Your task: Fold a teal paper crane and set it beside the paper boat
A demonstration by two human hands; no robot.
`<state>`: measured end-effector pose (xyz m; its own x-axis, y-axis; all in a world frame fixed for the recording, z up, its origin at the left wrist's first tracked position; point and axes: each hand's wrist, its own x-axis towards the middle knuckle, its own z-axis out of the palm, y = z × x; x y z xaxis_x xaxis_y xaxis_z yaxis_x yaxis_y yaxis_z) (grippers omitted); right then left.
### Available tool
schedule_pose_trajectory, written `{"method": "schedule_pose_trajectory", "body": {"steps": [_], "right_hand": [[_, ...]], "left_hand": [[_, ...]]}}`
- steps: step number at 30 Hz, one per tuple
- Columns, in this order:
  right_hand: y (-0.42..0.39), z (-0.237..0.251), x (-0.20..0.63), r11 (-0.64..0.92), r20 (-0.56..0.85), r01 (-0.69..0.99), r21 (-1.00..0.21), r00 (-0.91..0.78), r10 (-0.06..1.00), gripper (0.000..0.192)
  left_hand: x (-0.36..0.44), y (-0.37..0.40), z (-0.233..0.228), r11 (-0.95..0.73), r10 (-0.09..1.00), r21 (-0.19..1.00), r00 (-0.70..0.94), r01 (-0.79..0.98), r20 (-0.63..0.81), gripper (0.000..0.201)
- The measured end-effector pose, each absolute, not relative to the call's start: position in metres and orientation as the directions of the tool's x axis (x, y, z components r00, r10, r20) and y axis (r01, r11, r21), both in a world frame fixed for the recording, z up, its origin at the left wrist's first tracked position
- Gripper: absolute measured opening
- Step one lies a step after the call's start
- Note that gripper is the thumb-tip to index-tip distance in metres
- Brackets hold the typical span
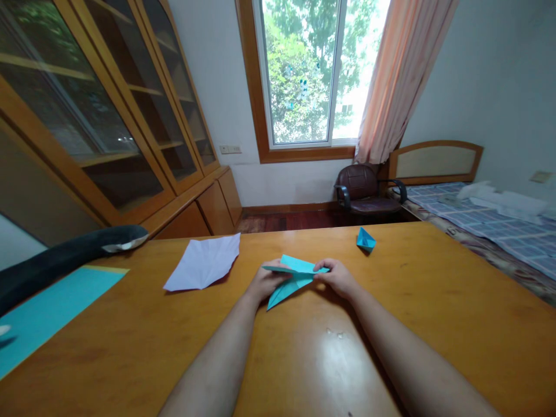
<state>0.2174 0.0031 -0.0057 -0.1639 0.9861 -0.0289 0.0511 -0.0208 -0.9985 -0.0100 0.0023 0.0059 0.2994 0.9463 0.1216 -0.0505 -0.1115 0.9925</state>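
Note:
A partly folded sheet of turquoise paper (pixel 299 280) is held between my two hands, just above the wooden table (pixel 174 353). My left hand (pixel 263 282) grips its left side, some fingers hidden behind and under the folds. At the right end, my right hand (pixel 336 277) pinches the paper between thumb and fingers. One pointed flap hangs down towards me, and another layer sticks out to the left. Farther back on the right sits a small folded blue paper piece (pixel 366 240), apart from both hands.
Creased white paper (pixel 206 263) lies left of my hands. A flat turquoise sheet (pixel 56 310) with a yellow edge is at the far left, beside a dark curved object (pixel 73 249). Beyond the table stand an office chair (pixel 367 188), a bed (pixel 499 214) and a glass-door cabinet (pixel 169 179).

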Motion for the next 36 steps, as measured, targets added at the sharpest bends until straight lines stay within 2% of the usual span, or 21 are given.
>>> {"method": "schedule_pose_trajectory", "body": {"steps": [6,13,22,26,36], "right_hand": [[0.004,-0.007,0.215,0.014,0.014,0.004,-1.0,-0.113,0.994,0.02],[0.007,-0.015,0.209,-0.023,-0.011,-0.14,-0.99,-0.083,0.996,0.03],[0.007,-0.013,0.203,-0.075,-0.065,-0.331,-0.94,-0.043,0.997,0.038],[0.008,-0.014,0.203,-0.055,-0.055,-0.342,-0.938,-0.007,0.998,0.039],[0.008,-0.013,0.2,-0.035,-0.059,-0.327,-0.944,0.064,0.996,0.037]], "left_hand": [[-0.004,0.003,0.007,-0.009,0.995,1.0,0.1,0.02,0.007,0.036],[-0.004,0.007,0.003,0.012,0.999,0.999,0.041,0.045,-0.013,0.042],[0.003,0.007,-0.001,0.049,0.999,0.994,0.021,-0.094,-0.047,0.041],[0.006,0.007,-0.007,0.03,1.0,0.982,-0.001,-0.184,-0.03,0.04],[0.011,0.008,-0.008,0.018,0.999,0.981,-0.047,-0.191,-0.028,0.032]]}}
